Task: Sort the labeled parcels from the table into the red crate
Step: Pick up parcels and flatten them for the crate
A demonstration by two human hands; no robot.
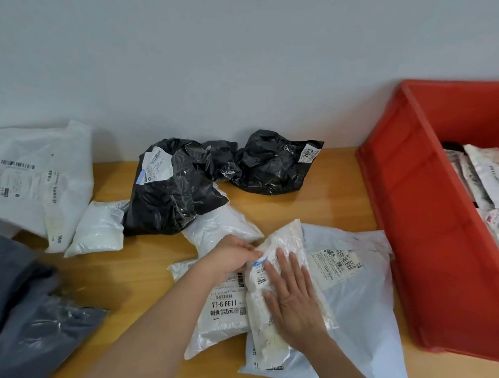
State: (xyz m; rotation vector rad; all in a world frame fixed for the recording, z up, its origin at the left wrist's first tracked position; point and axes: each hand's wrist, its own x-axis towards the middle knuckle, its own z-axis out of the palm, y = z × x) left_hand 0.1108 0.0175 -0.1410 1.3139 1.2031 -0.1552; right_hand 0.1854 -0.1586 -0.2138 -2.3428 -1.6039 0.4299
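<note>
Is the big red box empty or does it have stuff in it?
Not empty. The red crate already holds several white labeled parcels at its right side.

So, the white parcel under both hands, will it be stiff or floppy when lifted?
Probably floppy: the white parcel is a wrinkled plastic bag. Its glossy film may slip, so the left hand pinching its edge helps. The right hand lies flat on it.

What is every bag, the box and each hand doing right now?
Red crate: open, parcels already inside.
Small white parcel: on the pile, under both hands.
Left hand: pinches its edge.
Right hand: flat, presses it down.
Parcel marked 71-6-6611: label up, partly covered.
Black bags: crumpled by the wall.
</note>
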